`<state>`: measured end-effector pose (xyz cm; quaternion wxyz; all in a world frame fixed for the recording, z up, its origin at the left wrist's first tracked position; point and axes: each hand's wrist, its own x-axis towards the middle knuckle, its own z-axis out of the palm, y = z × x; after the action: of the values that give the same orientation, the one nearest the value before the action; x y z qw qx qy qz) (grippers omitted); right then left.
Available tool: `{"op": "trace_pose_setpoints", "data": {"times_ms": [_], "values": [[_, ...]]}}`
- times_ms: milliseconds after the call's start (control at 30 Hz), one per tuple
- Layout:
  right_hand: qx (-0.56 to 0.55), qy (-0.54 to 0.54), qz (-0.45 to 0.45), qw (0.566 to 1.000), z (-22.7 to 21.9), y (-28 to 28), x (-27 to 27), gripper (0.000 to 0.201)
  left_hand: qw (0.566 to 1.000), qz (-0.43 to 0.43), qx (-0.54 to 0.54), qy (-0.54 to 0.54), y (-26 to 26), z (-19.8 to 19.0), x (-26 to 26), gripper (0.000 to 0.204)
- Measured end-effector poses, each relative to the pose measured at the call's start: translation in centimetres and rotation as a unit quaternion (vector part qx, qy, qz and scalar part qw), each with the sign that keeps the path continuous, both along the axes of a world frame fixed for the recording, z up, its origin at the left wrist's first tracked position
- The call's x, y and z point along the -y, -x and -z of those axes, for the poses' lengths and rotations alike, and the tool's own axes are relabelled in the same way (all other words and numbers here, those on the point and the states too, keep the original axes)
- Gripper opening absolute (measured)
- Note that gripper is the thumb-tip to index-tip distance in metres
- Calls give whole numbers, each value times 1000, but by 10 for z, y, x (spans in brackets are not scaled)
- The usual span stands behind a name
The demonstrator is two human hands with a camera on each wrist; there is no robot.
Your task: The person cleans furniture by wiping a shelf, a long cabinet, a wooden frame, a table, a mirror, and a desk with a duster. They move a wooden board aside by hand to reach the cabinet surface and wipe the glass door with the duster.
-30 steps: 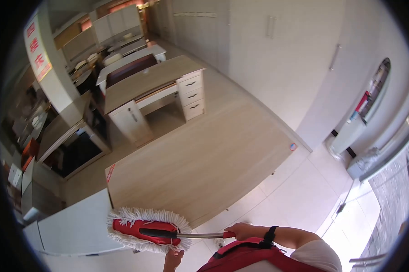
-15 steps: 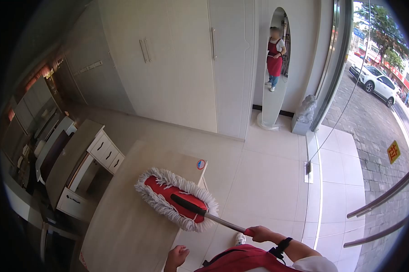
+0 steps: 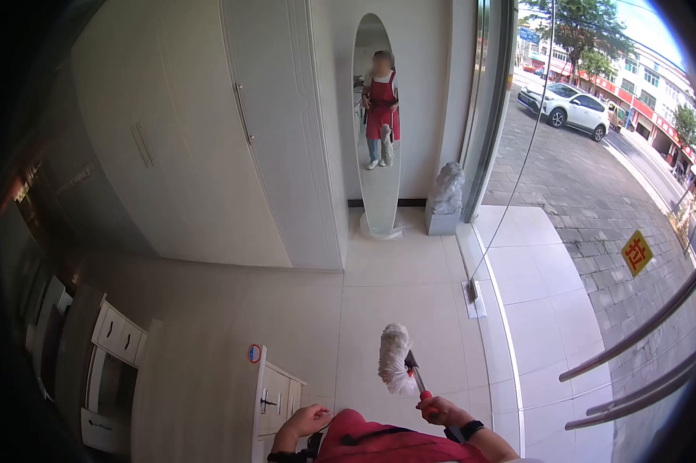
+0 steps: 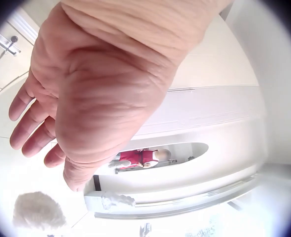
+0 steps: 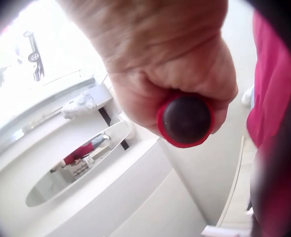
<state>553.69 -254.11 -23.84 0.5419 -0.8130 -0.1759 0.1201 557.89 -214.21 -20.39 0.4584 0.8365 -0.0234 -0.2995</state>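
Note:
My right hand (image 3: 443, 411) grips the red handle of a fringed duster (image 3: 394, 359). The duster's white head points away from me over the tiled floor, turned so its fringe shows edge-on. In the right wrist view, the curled fingers (image 5: 219, 74) wrap the handle, and its dark round end cap (image 5: 187, 121) faces the camera. My left hand (image 3: 309, 420) holds nothing, near the end of a wood-topped desk (image 3: 193, 386). Its fingers (image 4: 34, 121) lie loosely extended in the left wrist view, where the duster's white fringe shows at lower left.
Tall pale wardrobes (image 3: 170, 139) line the left wall. An oval standing mirror (image 3: 379, 193) and a wrapped stone statue (image 3: 447, 193) on a plinth stand ahead. On the right is a glass door with a yellow sticker (image 3: 637, 252) and long metal handles (image 3: 633, 332). Another desk (image 3: 116, 339) stands at left.
The view has swung right toward the mirror and door. The duster has gone from over the desk top to over the floor, turning edge-on. My left hand has left the duster and opened.

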Motion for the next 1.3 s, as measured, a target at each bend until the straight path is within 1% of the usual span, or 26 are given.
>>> {"op": "trace_pose_setpoints", "data": {"times_ms": [67, 133, 167, 200, 233, 267, 333, 400, 500, 533, 600, 667, 700, 733, 767, 833, 867, 900, 967, 1033, 1067, 1100, 1133, 1200, 1267, 1300], "values": [[-27, 74, 22, 997, 19, -4, 13, 23, 1000, 1, 11, -24, -36, -11, 4, 36], [-88, 110, -41, 989, 60, -2, 40, 24, 998, 0, 21, -55, -66, 15, -10, 37], [-401, 84, 79, 909, 70, -14, 43, 24, 997, 2, 22, -72, -83, 26, -18, 41], [-619, 64, 288, 728, 80, -26, 46, 24, 996, 4, 21, -88, -98, 36, -25, 45], [-645, 23, 325, 691, 77, -31, 53, 24, 995, -5, 8, -99, -112, 46, -33, 45], [-619, -10, 316, 719, 73, -40, 59, 23, 994, -15, -4, -110, -130, 54, -40, 44], [-589, -59, 326, 737, 55, -69, 63, 23, 994, -3, 6, -110, -174, 63, -52, 38], [-576, -99, 348, 733, 38, -101, 64, 22, 994, 39, 49, -90, -226, 69, -65, 28], [-552, -149, 383, 725, 23, -149, 65, 21, 987, -23, 151, -46, -311, 114, -77, 25], [-544, -165, 393, 723, 22, -164, 68, 21, 986, -33, 148, -73, -345, 113, -68, 31], [-519, -212, 414, 717, 24, -187, 79, 20, 982, -49, 125, -131, -396, 85, -41, 43], [-479, -305, 425, 705, 33, -209, 102, 20, 985, -17, 133, -108, -437, 47, -8, 40], [-469, -368, 460, 658, -2, -247, 92, 15, 985, -4, 143, -95, -459, 33, 10, 38], [-278, -184, 351, 875, -47, -270, 81, 18, 989, -3, 135, -55, -480, 26, 27, 37], [-22, 48, 313, 948, -92, -294, 71, 23, 992, -2, 126, -16, -497, 20, 42, 35], [-95, -27, 355, 930, -92, -344, 96, 22, 993, 10, 110, 29, -524, 20, 63, 33], [-177, -145, 406, 885, -101, -380, 107, 22, 994, 20, 104, 35, -535, 23, 73, 32], [-254, -268, 462, 806, -107, -420, 121, 23, 994, 28, 96, 41, -544, 27, 80, 31], [-260, -314, 499, 764, -108, -504, 156, 26, 994, 44, 97, 17, -559, 37, 85, 31], [-232, -303, 486, 786, -98, -585, 196, 21, 994, 48, 101, 0, -578, 52, 79, 29], [-205, -258, 491, 807, -82, -627, 218, 19, 994, 44, 96, -5, -581, 63, 67, 28], [-198, -245, 492, 812, -73, -665, 231, 20, 995, 41, 95, -6, -593, 67, 64, 27], [-193, -197, 489, 828, -63, -700, 242, 19, 994, 21, 98, -51, -601, 57, 65, 27], [-194, -112, 474, 852, -53, -748, 250, 19, 985, -17, 102, -140, -607, 35, 66, 27], [-232, -52, 456, 858, -21, -777, 251, 18, 981, -42, 123, -144, -617, 38, 68, 26], [-235, -61, 443, 863, 1, -783, 250, 19, 979, -50, 135, -147, -625, 42, 66, 26]]}}
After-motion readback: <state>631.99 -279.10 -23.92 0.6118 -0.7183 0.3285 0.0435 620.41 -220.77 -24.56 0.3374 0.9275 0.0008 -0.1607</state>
